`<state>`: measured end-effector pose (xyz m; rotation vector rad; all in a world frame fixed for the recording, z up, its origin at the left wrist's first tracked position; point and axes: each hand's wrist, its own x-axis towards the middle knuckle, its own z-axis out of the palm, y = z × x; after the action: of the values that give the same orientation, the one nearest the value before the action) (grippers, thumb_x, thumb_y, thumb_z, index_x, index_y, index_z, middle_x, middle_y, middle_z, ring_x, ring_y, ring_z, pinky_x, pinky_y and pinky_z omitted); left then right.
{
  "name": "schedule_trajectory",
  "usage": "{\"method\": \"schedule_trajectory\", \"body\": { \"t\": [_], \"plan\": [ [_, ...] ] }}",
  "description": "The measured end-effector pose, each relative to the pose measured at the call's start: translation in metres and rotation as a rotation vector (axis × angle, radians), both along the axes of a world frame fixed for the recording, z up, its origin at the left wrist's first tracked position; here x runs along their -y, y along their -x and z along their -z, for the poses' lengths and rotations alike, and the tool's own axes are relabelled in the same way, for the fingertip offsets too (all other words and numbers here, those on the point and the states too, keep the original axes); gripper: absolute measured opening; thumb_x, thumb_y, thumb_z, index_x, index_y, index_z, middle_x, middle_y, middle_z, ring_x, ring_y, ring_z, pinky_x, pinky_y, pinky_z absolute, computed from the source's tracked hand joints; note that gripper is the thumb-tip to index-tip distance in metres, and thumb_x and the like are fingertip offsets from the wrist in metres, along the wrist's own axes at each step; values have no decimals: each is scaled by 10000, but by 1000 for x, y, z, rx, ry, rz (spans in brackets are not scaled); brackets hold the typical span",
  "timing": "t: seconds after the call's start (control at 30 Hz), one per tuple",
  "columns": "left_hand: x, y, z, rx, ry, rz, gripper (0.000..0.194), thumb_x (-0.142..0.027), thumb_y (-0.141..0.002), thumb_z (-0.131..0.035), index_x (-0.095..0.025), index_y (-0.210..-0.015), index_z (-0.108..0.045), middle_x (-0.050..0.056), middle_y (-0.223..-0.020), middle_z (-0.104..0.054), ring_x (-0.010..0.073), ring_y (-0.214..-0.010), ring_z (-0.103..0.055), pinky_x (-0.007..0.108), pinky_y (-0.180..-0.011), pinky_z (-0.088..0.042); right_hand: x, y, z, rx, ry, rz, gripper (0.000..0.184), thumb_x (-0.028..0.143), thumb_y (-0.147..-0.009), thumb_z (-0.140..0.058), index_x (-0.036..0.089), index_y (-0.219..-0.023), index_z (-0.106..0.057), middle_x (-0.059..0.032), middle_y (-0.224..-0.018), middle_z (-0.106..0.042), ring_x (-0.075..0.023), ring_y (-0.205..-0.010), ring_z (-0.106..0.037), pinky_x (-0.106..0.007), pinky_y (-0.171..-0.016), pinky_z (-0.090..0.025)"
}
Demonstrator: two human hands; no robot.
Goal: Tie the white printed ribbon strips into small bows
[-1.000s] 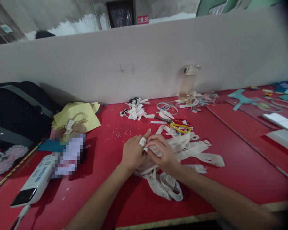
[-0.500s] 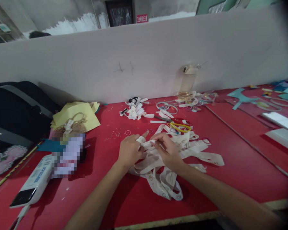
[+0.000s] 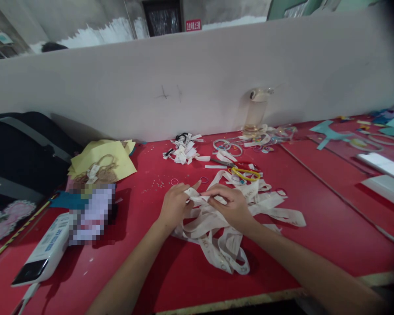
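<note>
A tangle of cream printed ribbon (image 3: 223,245) lies on the red table (image 3: 184,280) in front of me. My left hand (image 3: 174,205) pinches one strip of it, index finger pointing forward. My right hand (image 3: 232,205) is closed on the same strip just to the right, fingers curled over it. The two hands almost touch above the pile.
A heap of small folded ribbon pieces (image 3: 183,152) lies further back. Yellow-handled scissors (image 3: 244,174) and small elastic rings (image 3: 174,181) sit past my hands. Yellow paper (image 3: 101,159), a black bag (image 3: 22,148) and a white device (image 3: 42,256) are at left; a clear bottle (image 3: 256,111) stands by the grey partition.
Both hands have lifted the ribbon strip slightly and shifted left; the ribbon loop wrapped on my left index finger a second ago is now a strip held between both hands.
</note>
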<state>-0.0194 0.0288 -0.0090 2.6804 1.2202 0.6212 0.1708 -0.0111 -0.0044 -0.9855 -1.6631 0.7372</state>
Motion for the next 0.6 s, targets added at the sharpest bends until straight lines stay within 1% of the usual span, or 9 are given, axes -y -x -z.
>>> {"method": "schedule_trajectory", "body": {
  "t": [0.13, 0.23, 0.33, 0.4, 0.47, 0.53, 0.6],
  "plan": [
    [0, 0, -2, -44, -1, 24, 722, -33, -719, -465, -224, -1411, -387, 28, -813, -590, 195, -764, -479, 301, -714, -396, 1, 0, -1, 8, -46, -37, 192, 84, -819, -565, 203, -908, -686, -22, -835, -665, -142, -781, -615, -267, -723, -469],
    [1, 0, -3, -64, 13, 32, 729, -32, -738, -440, -214, -1436, -336, 25, -784, -564, 196, -769, -469, 284, -680, -375, 1, -1, -1, 2, -53, -11, 151, 118, -830, -580, 206, -903, -679, -18, -831, -662, -134, -763, -609, -254, -701, -466],
    [2, 0, -3, -52, 49, 20, 697, -28, -753, -428, -226, -1419, -365, 17, -768, -533, 181, -747, -472, 260, -642, -355, 0, -1, 1, -7, -32, 6, 123, 149, -839, -588, 209, -902, -676, -13, -833, -665, -128, -759, -608, -245, -700, -468],
    [2, -1, -1, -34, 73, 13, 655, -15, -752, -429, -235, -1370, -438, 11, -765, -517, 166, -722, -473, 246, -623, -344, -1, -1, 3, -30, -1, 10, 104, 176, -843, -595, 210, -904, -672, -12, -837, -669, -127, -758, -611, -242, -706, -473],
    [2, -2, 2, -12, 91, -2, 539, -18, -758, -443, -218, -1244, -561, 11, -765, -511, 154, -705, -477, 240, -618, -339, -3, 0, 5, -63, 39, 16, 94, 208, -845, -605, 213, -915, -668, -13, -850, -675, -127, -752, -615, -242, -704, -481],
    [2, -3, 5, 22, 117, -26, 362, -23, -757, -462, -181, -1013, -664, 19, -768, -517, 146, -708, -491, 235, -626, -343, -5, 0, 6, -84, 80, 17, 98, 229, -850, -606, 217, -926, -666, -14, -862, -682, -128, -746, -620, -242, -700, -487],
    [2, -5, 7, 64, 159, -49, 239, -14, -738, -476, -156, -794, -660, 23, -769, -530, 138, -711, -505, 230, -632, -348, -6, -1, 7, -88, 105, 18, 98, 231, -853, -603, 219, -925, -668, -14, -866, -688, -129, -748, -625, -244, -704, -492]
  ]
}}
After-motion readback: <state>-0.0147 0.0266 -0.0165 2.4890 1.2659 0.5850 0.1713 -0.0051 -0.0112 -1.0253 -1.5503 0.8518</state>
